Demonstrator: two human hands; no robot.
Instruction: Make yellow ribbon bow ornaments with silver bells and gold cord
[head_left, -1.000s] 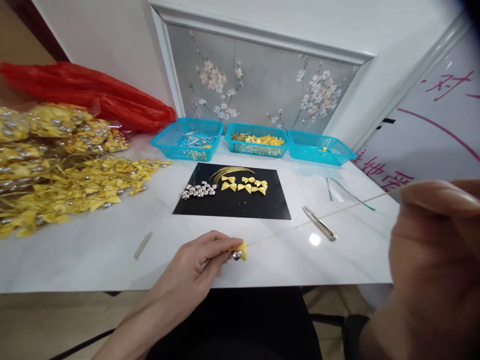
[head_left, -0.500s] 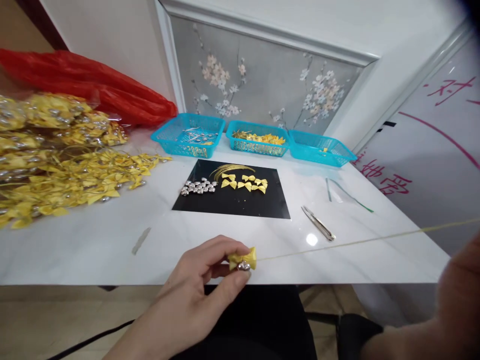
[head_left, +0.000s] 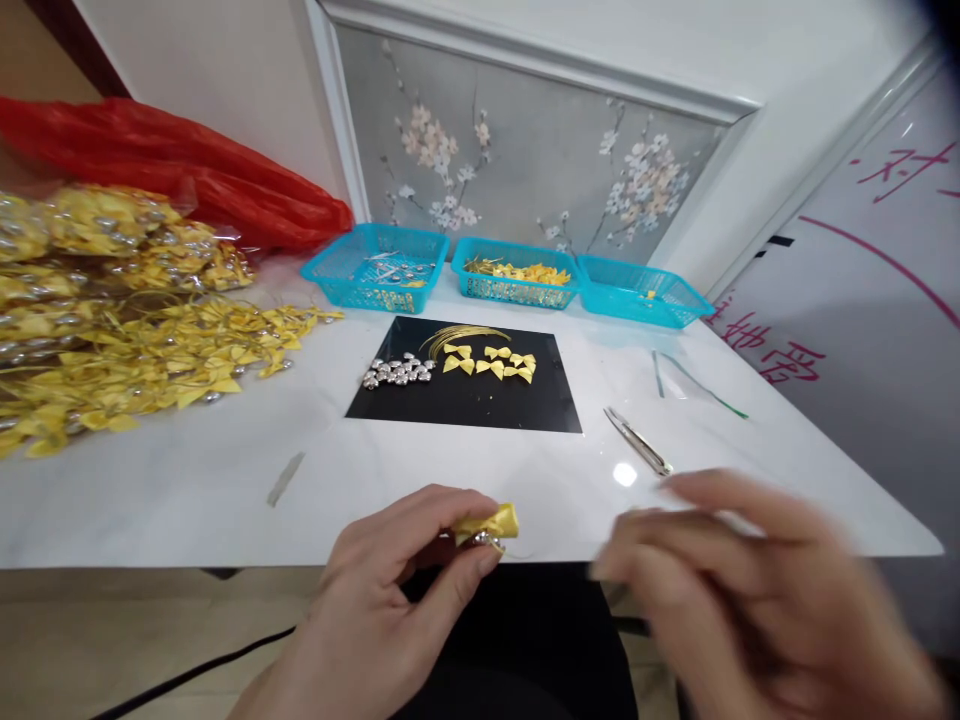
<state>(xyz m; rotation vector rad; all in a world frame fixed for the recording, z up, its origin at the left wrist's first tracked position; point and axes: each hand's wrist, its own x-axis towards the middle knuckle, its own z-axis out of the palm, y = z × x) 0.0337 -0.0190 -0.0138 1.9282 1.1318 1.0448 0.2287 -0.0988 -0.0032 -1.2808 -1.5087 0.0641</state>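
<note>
My left hand [head_left: 390,600] pinches a small yellow ribbon bow [head_left: 489,524] with a silver bead under it, held just at the near edge of the white table [head_left: 187,490]. My right hand [head_left: 750,600] is low at the right, smeared by motion, its fingers spread toward the bow; I cannot make out whether it holds the thin gold string. On a black mat [head_left: 465,400] lie silver beads [head_left: 396,372], several yellow bows [head_left: 491,365] and a bundle of gold strings [head_left: 457,338].
A big heap of finished yellow bows [head_left: 112,340] covers the left of the table, with red plastic bags [head_left: 187,190] behind. Three blue baskets [head_left: 510,275] line the back. Small snips [head_left: 637,442] lie right of the mat. A whiteboard [head_left: 862,300] leans at right.
My right hand came down from far right toward the bow, and the taut string it pulled is no longer seen. My left hand drew slightly nearer with the bow.
</note>
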